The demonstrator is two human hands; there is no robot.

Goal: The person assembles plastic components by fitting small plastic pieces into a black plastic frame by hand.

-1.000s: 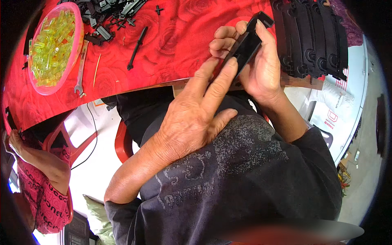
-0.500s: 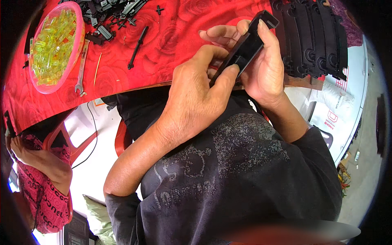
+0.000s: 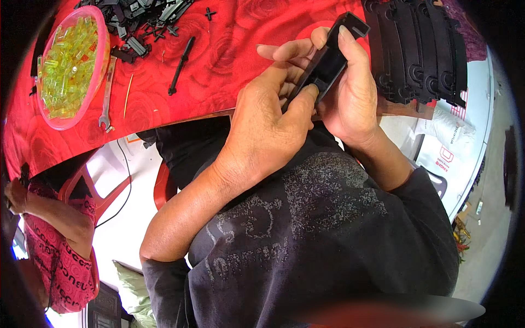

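Note:
A long black plastic housing (image 3: pixel 330 64), hollow along one side, is held tilted over the near edge of the table. My left hand (image 3: pixel 268 117) is closed round its lower end, the thumb pressed into the hollow. Higher up, my right hand (image 3: pixel 355 95) grips it, with the thumb along the top end and fingers behind. Whatever lies under the left thumb is hidden. To the right of my hands, several black curved plastic strips (image 3: pixel 418 52) lie side by side on the red tablecloth (image 3: pixel 229 44).
A pink basket (image 3: pixel 104 71) holds many yellow-green clear pieces. Beside it lie a wrench (image 3: pixel 106 104), a thin yellow stick (image 3: pixel 128 95) and a black rod (image 3: pixel 181 65). Small black parts (image 3: pixel 145 22) are heaped behind. Another person's arm (image 3: pixel 60 218) shows at lower left.
The housing and both hands have shifted slightly, with the housing's top end a little further left. My grip stays the same. The other person's hand at left has moved.

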